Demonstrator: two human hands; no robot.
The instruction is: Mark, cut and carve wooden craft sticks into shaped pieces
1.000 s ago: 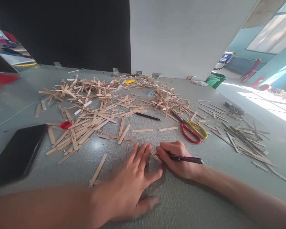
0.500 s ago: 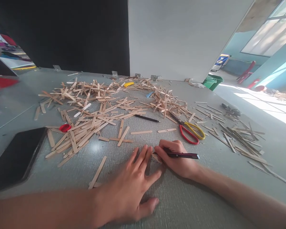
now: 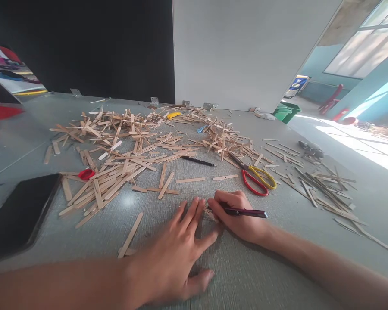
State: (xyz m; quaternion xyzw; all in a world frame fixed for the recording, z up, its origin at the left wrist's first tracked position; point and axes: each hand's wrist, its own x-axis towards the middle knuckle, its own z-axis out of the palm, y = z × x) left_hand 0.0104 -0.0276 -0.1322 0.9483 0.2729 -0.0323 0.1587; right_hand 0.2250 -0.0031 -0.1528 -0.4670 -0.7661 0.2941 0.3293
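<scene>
My right hand [image 3: 234,213] is closed around a dark pen [image 3: 248,212], its tip end hidden by my fingers. Under the pen, a small part of a wooden stick [image 3: 210,212] with dark marks shows between my two hands. Fingers spread, my left hand [image 3: 181,249] lies flat on the grey table, its fingertips against that stick. Just beyond the hands are two single craft sticks [image 3: 190,180] and a crossed pair [image 3: 166,185]. A black pen [image 3: 198,161] lies farther off. Scissors [image 3: 256,174] with red and yellow handles rest right of it.
Heaps of craft sticks [image 3: 116,172] cover the table's far and left parts. A phone [image 3: 22,211] lies at the left, near a red ring-shaped piece [image 3: 86,174]. Thin wood strips [image 3: 330,191] are scattered at the right. Upright panels [image 3: 252,51] close off the back edge.
The whole view has shifted slightly to the left. Both hands keep nearly the same pose over the stick, and the pen stays in my right hand.
</scene>
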